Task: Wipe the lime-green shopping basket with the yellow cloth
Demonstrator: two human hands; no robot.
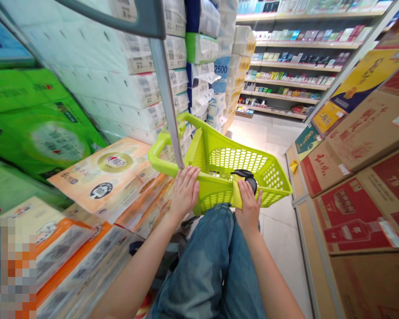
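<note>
A lime-green shopping basket (216, 188) with perforated walls stands just beyond my knees, tilted in view. My left hand (185, 188) grips its near rim beside a grey metal pole (166, 93), fingers together over the edge. My right hand (248, 206) presses a yellow cloth (237, 192) against the same rim farther right, its fingers bent over the edge. A black object (252, 184) shows at the rim just past my right fingers; I cannot make out what it is. The basket's handle (158, 153) is at its left end.
Stacked tissue packs (146, 88) rise on the left, with orange packs (113, 159) and green packs (43, 119) nearer. Cartons (362, 128) line the right side. Shelves of small boxed goods (292, 57) stand at the back, past the tiled floor (275, 226).
</note>
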